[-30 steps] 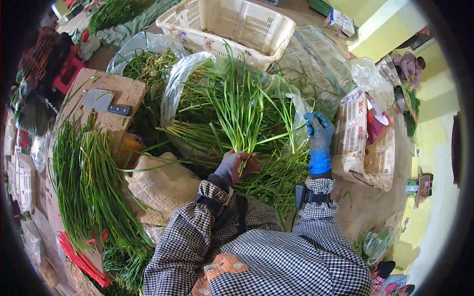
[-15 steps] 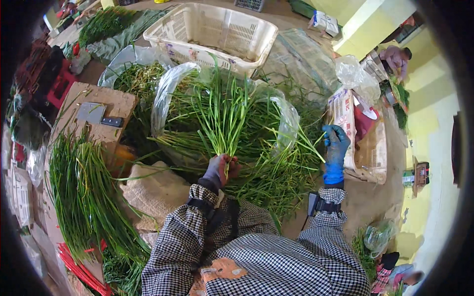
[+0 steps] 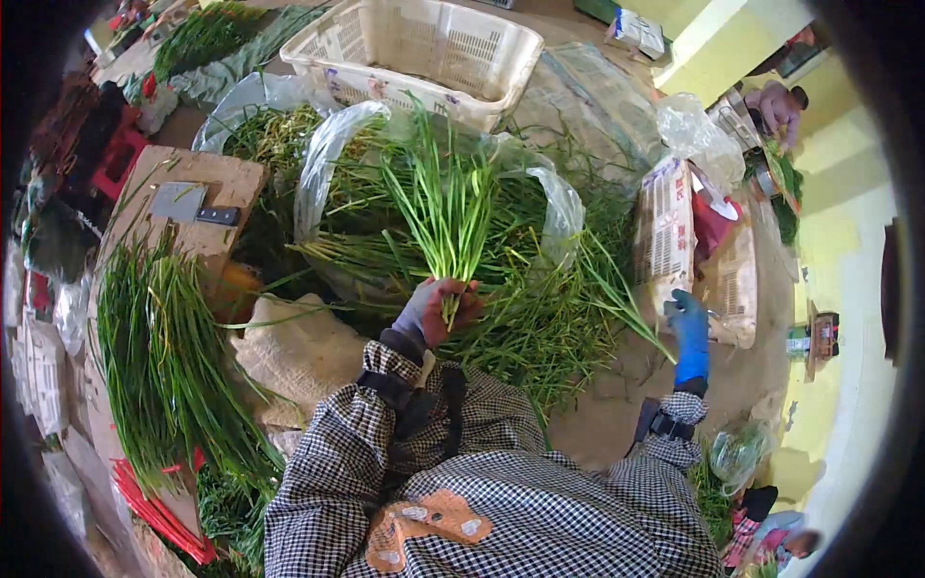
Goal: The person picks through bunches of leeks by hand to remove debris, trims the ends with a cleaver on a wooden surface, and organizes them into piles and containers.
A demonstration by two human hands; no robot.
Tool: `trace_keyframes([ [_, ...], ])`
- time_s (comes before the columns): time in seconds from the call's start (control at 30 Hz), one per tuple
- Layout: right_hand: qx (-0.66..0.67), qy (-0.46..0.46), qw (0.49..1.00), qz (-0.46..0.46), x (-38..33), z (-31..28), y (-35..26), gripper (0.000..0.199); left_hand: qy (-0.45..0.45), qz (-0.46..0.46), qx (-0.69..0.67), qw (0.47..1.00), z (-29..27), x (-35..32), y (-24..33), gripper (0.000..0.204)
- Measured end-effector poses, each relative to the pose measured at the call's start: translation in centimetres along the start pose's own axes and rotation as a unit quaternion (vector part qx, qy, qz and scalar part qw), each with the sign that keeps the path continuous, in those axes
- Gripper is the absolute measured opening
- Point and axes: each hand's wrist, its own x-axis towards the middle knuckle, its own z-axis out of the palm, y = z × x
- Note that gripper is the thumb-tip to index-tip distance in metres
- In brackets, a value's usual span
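Note:
My left hand (image 3: 438, 310), in a greyish glove with bare-looking fingers, is closed round the pale lower ends of a bunch of green chives (image 3: 451, 217). The leaves fan upward, away from me. My right hand (image 3: 688, 332), in a blue glove, is out to the right, its fingers smeared by motion. A few loose chive stalks (image 3: 631, 306) slant down just left of it, with a small gap showing between. Beneath and beyond my left hand lies a large heap of loose chives (image 3: 568, 323) in an opened clear plastic bag (image 3: 332, 159).
A cleaver (image 3: 183, 202) lies on a wooden board (image 3: 236, 183) at left, above a long pile of chives (image 3: 164, 366) and red strips (image 3: 159, 515). A white crate (image 3: 414, 91) stands beyond the heap, another crate (image 3: 665, 231) at right. Other people (image 3: 771, 111) are at the right edge.
My right hand has moved right and toward me. The loose stalks beside it have shifted the same way. My left hand still grips the bunch, slightly nearer the heap's middle.

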Motion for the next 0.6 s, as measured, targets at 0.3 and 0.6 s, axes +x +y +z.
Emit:
trace_keyframes([
  [0.3, 0.22, -0.305, 0.919, -0.117, -6.0, 13.5, -15.8, 0.039, 0.014, 0.061, 0.02, 0.998, 1.8, -1.0, -0.2, 0.021],
  [0.6, 0.296, -0.341, 0.873, -0.184, -6.5, 17.7, -22.3, 0.036, 0.008, 0.073, 0.083, 0.994, 0.8, -0.3, -1.2, 0.029],
])
